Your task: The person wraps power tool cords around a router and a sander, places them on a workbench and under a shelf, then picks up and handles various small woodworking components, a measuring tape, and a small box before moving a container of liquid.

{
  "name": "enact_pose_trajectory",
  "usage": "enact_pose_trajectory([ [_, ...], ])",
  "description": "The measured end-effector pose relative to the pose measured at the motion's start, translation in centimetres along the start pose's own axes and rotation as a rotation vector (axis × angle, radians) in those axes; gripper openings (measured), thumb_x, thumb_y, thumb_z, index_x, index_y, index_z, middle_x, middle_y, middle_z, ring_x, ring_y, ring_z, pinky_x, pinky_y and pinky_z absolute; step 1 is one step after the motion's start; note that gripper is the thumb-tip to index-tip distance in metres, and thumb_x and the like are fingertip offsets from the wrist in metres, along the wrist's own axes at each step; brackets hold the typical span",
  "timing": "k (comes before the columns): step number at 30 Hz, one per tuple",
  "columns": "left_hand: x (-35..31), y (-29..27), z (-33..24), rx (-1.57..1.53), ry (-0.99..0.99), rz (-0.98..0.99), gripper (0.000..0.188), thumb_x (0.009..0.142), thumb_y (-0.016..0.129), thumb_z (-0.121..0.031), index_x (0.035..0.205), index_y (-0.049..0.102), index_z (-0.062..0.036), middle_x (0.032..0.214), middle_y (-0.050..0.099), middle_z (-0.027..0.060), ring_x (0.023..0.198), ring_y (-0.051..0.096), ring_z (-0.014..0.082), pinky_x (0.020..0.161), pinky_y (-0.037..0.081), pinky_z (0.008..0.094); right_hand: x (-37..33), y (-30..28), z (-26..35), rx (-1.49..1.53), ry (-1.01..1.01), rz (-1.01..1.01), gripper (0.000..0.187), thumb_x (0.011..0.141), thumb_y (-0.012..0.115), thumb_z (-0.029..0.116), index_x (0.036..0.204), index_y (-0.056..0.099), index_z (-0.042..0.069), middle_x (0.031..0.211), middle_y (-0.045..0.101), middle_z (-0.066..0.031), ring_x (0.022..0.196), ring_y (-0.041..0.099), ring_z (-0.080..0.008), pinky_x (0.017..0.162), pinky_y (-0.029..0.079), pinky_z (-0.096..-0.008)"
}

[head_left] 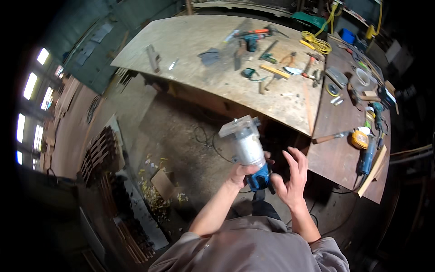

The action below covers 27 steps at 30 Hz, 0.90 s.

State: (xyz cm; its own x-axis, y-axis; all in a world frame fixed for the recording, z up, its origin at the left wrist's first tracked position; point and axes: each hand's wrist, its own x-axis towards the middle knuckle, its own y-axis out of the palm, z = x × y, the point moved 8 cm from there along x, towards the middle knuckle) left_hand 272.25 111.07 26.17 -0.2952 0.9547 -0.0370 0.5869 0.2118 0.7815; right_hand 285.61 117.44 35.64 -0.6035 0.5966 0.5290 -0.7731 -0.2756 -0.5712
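Note:
A trim router (248, 147) with a silver body, a blue end and a clear base plate is held in front of my body, its base tilted up and away from me. My left hand (245, 174) wraps round it near the blue end; some of those fingers are hidden behind the tool. Just right of the blue end is my right hand (293, 179), fingers spread and raised. Its thumb comes close to the router, and I cannot tell whether it touches. A dark cord (210, 143) runs across the floor beyond the router.
Ahead stands a large pale worktable (181, 45) with a cordless drill (250, 41), a hammer (309, 65) and a wood strip (274, 71). A brown table (333, 149) on the right bears a tape measure (360, 138) and a blue power tool (367, 156). Stacked wood pieces (102, 152) and shavings (156, 204) lie left.

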Motion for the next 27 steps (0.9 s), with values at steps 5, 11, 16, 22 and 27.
enact_pose_trajectory([
  [5, -8.8, -5.5, -7.8, -0.095, 0.304, -0.140, 0.073, 0.059, 0.081, -0.015, 0.124, 0.049, -0.0076, 0.103, 0.062, 0.0123, 0.098, 0.063, 0.0337, 0.085, 0.055, 0.0443, -14.3, 14.4, 0.0, 0.437, 0.317, 0.967, 0.047, 0.082, 0.069, 0.032, 0.118, 0.055, 0.005, 0.095, 0.064, -0.0197, 0.084, 0.063, -0.0402, 0.073, 0.052, -0.0413],
  [11, -20.1, -4.2, -23.0, 0.443, 0.186, -0.148, 0.067, 0.062, 0.081, -0.015, 0.121, 0.052, 0.0007, 0.102, 0.062, 0.0132, 0.095, 0.064, 0.0283, 0.081, 0.053, 0.0396, -16.4, 16.6, -11.0, 0.009, 0.157, 0.913, 0.016, 0.076, 0.071, 0.010, 0.091, 0.071, 0.003, 0.083, 0.069, -0.0152, 0.072, 0.068, -0.0240, 0.064, 0.053, -0.0345],
  [16, -26.7, -8.0, -21.4, 0.513, -0.185, -0.348, 0.064, 0.061, 0.082, -0.008, 0.118, 0.055, 0.0016, 0.097, 0.067, 0.0165, 0.088, 0.068, 0.0289, 0.079, 0.057, 0.0381, 4.9, 6.3, 11.5, 0.890, -0.226, 0.874, 0.017, 0.071, 0.080, 0.005, 0.083, 0.069, 0.004, 0.081, 0.068, -0.0053, 0.073, 0.064, -0.0144, 0.064, 0.051, -0.0272],
  [22, -29.1, -5.2, -14.6, 0.573, -0.393, -0.085, 0.090, 0.042, 0.086, 0.006, 0.124, 0.049, -0.0003, 0.097, 0.068, 0.0157, 0.087, 0.069, 0.0280, 0.074, 0.058, 0.0405, 8.2, 13.5, 31.1, 0.433, -0.578, 1.180, 0.018, 0.073, 0.077, 0.007, 0.089, 0.072, 0.002, 0.085, 0.070, -0.0076, 0.077, 0.065, -0.0168, 0.069, 0.051, -0.0299],
  [27, -29.8, 0.6, -17.4, 0.941, -0.016, 0.139, 0.085, 0.051, 0.090, -0.002, 0.125, 0.049, 0.0001, 0.098, 0.067, 0.0135, 0.089, 0.067, 0.0252, 0.079, 0.055, 0.0374, 2.7, 23.6, 24.0, 0.769, -0.141, 1.522, 0.018, 0.079, 0.076, 0.014, 0.085, 0.070, -0.002, 0.069, 0.065, 0.0022, 0.061, 0.055, -0.0048, 0.055, 0.044, -0.0228],
])
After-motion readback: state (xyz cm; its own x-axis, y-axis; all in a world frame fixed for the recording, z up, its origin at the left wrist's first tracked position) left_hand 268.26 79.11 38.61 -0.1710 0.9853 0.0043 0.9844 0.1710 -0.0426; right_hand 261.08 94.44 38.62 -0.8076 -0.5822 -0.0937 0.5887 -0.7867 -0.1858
